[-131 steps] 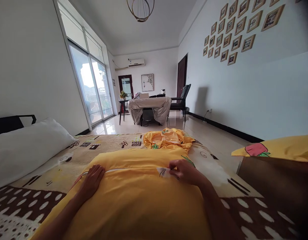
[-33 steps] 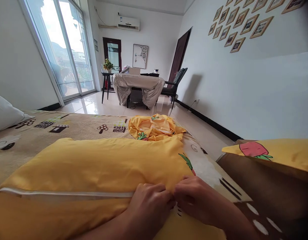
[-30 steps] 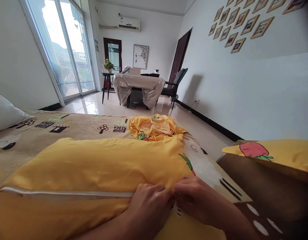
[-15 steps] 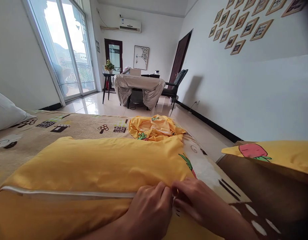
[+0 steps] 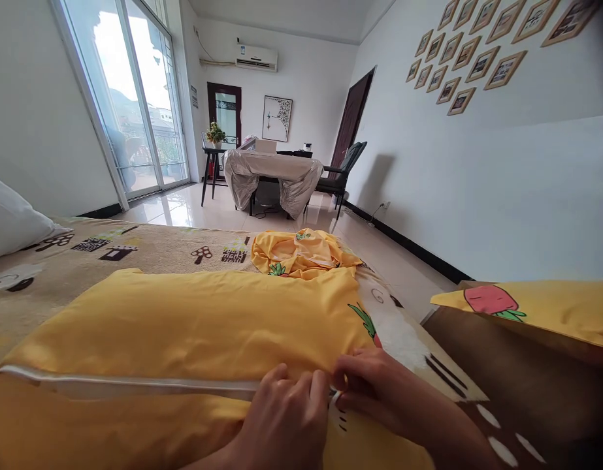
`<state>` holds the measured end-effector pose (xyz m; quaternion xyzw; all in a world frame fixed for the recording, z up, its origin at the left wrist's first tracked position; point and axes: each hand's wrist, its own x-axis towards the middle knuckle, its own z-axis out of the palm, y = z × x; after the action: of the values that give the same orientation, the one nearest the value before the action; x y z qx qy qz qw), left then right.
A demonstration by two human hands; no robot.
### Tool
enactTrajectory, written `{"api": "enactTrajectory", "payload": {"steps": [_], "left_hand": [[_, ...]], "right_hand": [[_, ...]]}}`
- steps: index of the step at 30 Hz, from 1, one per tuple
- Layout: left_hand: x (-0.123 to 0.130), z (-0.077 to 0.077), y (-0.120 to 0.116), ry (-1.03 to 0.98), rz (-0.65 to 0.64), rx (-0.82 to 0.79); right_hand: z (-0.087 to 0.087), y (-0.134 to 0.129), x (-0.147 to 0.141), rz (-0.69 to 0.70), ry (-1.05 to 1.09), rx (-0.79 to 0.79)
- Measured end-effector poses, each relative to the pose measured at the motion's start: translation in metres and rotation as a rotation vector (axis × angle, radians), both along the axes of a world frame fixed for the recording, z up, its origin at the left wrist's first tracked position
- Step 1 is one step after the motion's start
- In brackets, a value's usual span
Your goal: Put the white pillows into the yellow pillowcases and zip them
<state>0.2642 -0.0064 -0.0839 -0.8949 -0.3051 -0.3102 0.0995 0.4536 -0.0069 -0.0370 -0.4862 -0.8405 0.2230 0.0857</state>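
Note:
A plump yellow pillowcase (image 5: 203,326) lies across the bed in front of me, filled, with a green-leaved red print at its right end. Along its near side runs a long white zipper (image 5: 134,384), its strip showing from the left corner up to my hands. My left hand (image 5: 291,411) is closed on the fabric at the zipper line, knuckles up. Right beside it, my right hand (image 5: 379,385) pinches at the zipper's right end, with thumb and forefinger together. The slider itself is hidden by the fingers.
A crumpled yellow cloth (image 5: 306,251) lies beyond the pillowcase on the patterned blanket (image 5: 183,241). At left is a white pillow (image 5: 12,222). Another yellow printed fabric (image 5: 551,307) rests over a brown surface at right. A covered table (image 5: 276,163) stands farther back.
My left hand has shifted slightly left and its fingers have loosened a little. The right hand keeps its pinch in nearly the same place. The view has tilted slightly up.

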Motion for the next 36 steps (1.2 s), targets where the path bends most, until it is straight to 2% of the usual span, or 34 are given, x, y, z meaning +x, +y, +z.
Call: {"api": "enactTrajectory", "payload": {"steps": [4,7,11,16,23,29,33,36], "left_hand": [[-0.003,-0.001,0.003,0.173,-0.001,-0.203],[-0.004,-0.003,0.006,0.273,-0.039,-0.263],[-0.002,-0.011,0.008,0.284,-0.036,-0.217],[0.004,-0.017,0.007,0.114,0.025,-0.081],[0.005,-0.008,0.005,0.116,0.028,-0.041],[0.005,-0.006,0.007,0.247,0.081,-0.142],[0.004,0.008,0.007,0.344,0.078,-0.315],[0.005,0.023,0.004,0.369,0.076,-0.363]], "right_hand": [[-0.002,-0.004,-0.003,-0.022,-0.05,0.044],[-0.003,-0.006,-0.005,0.004,-0.099,0.091],[-0.006,-0.006,-0.007,0.048,-0.116,0.135],[-0.007,-0.004,-0.006,0.069,-0.109,0.149],[-0.006,0.001,-0.004,0.036,-0.012,0.112],[-0.006,0.002,-0.008,0.007,0.059,0.108],[-0.005,0.002,-0.007,-0.017,0.07,0.157],[-0.006,0.004,-0.004,-0.023,0.097,0.162]]}}
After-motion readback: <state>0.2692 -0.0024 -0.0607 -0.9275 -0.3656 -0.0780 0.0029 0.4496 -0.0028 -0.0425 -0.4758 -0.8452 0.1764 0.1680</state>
